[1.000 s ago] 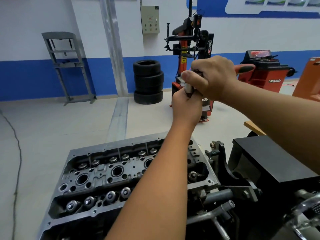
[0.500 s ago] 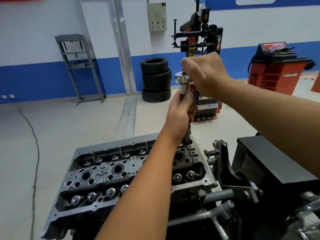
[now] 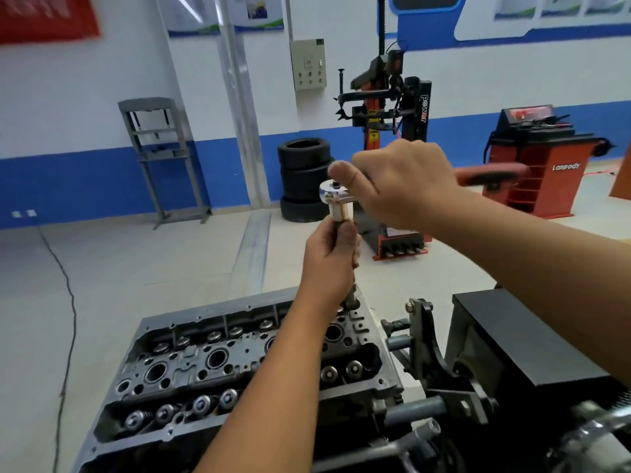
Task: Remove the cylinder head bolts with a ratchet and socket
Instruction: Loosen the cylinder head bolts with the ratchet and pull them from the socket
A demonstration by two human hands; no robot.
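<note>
This is a car repair workshop, perhaps a training one. A bare engine head [image 3: 239,363] sits on a stand [image 3: 440,367] in the foreground. Behind it, on a pale smooth floor [image 3: 136,261], stand a tyre changer [image 3: 389,107], a red wheel balancer [image 3: 536,158] and a stack of tyres [image 3: 304,179]. A grey steel frame [image 3: 160,155] stands by the white-and-blue wall [image 3: 85,175], which bears a switch box [image 3: 308,64] and posters [image 3: 263,11].
</note>
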